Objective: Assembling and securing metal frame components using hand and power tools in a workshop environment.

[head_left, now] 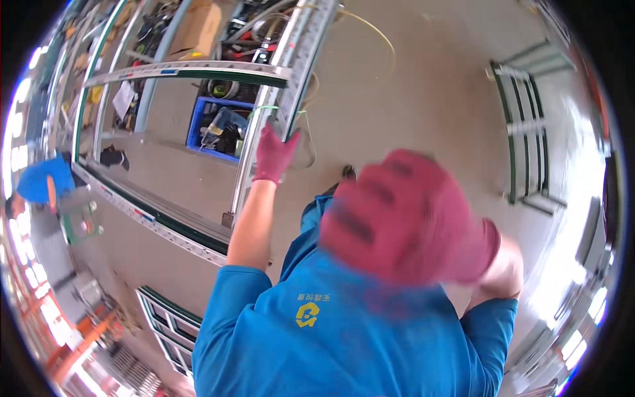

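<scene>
My left hand [274, 153], in a maroon glove, is closed around the lower end of a long silver metal profile [305, 74]. That profile lies along the upright side of a large metal frame [185, 69] with dark green edging. A thin green band goes round the rail just above the glove. Close in front of my chest, my right hand [410, 218] is raised in a matching glove, large and blurred by motion. Its fingers are curled in; whatever they may hold is hidden.
A blue crate [193, 132] of power tools stands on the floor behind the frame. A yellowish hose [383, 40] trails across the floor. Green-edged racks [526, 129] stand at right. Another frame [173, 324] lies lower left. A person in blue [43, 182] bends at far left.
</scene>
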### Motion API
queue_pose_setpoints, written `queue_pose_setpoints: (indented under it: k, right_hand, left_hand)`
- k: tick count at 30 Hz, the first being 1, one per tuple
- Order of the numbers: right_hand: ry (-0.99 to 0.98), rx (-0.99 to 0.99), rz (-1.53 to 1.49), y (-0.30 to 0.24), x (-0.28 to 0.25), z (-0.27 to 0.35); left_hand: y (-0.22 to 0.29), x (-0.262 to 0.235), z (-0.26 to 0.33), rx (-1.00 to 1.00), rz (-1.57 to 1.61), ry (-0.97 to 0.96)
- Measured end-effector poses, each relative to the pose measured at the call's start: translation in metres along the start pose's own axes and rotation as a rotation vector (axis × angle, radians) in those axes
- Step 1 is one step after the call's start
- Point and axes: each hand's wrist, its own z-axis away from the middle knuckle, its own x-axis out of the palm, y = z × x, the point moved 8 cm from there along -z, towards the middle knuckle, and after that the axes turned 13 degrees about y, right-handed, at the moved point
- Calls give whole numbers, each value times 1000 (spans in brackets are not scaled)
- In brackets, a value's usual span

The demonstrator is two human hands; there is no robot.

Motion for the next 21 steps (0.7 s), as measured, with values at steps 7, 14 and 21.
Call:
queue_pose_setpoints:
  k: [7,14,21]
  right_hand:
    - [-229,293,-176,263,112,-61]
    - [-657,291,-40,460,379,-160]
    - [-805,348,-121,536,639,-194]
  left_hand:
    - [41,14,-47,-132,-178,146]
    - [34,8,-90,-555,23,156]
    - [36,2,-106,-747,-127,202]
